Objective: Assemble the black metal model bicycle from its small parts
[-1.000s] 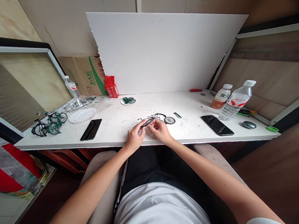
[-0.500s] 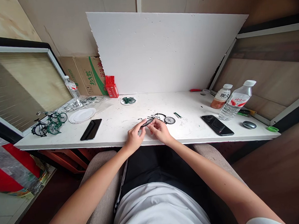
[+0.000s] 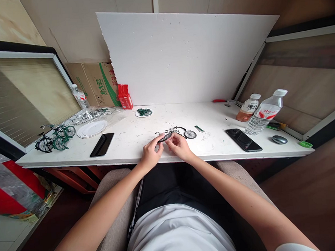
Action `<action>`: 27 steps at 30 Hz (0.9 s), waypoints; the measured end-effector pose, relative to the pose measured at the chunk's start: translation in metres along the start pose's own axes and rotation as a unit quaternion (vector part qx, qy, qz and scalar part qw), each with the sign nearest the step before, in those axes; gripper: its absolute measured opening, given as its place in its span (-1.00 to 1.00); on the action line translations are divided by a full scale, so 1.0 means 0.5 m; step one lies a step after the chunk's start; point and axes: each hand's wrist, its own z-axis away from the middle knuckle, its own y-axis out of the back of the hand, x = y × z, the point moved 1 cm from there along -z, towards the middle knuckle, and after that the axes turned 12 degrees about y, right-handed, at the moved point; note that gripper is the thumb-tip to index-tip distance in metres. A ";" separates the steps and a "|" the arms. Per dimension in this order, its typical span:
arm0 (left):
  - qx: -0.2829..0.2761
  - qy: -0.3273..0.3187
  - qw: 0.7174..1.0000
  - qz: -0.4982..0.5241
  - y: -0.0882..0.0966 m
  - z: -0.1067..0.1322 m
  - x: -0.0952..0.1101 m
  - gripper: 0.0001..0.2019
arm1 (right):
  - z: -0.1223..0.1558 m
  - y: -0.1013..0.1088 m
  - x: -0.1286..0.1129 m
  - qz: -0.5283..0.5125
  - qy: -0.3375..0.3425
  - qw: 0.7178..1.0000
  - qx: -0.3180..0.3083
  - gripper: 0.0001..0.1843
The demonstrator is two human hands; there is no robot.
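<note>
Between my two hands is a small black spoked wheel [image 3: 165,137] of a model bicycle, held just above the front of the white table. My left hand [image 3: 152,151] pinches its left side between thumb and fingers. On the other side my right hand [image 3: 179,145] closes on its right edge, the fingertips partly hiding it. Right behind my fingers lie black bicycle parts, among them a curved black piece [image 3: 181,129] and another spoked wheel [image 3: 190,134]. A small green part [image 3: 198,129] rests to their right.
Assembled model bicycles [image 3: 55,139] stand at the left, near stacked white plates [image 3: 92,129] and a phone [image 3: 102,145]. Green parts lie on a small plate [image 3: 139,114]. Rightward are another phone [image 3: 243,140], two bottles [image 3: 264,114] and a mouse [image 3: 279,140]. A white board [image 3: 188,56] leans behind.
Both hands stay in nearly the same place around the wheel. My right fingers have shifted very slightly; nothing else on the table has visibly moved.
</note>
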 end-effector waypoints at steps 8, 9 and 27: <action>-0.002 0.001 1.000 0.003 0.000 0.000 0.000 -0.60 | 0.000 0.002 0.007 -0.002 0.020 1.000 -0.003 -0.61; -0.002 0.000 1.000 0.004 0.000 0.000 0.001 -0.60 | 0.000 0.001 0.007 0.002 0.019 1.000 -0.005 -0.61; 0.000 0.003 1.000 0.005 -0.002 0.000 0.001 -0.54 | 0.002 0.000 0.006 0.043 0.014 0.999 -0.020 -0.63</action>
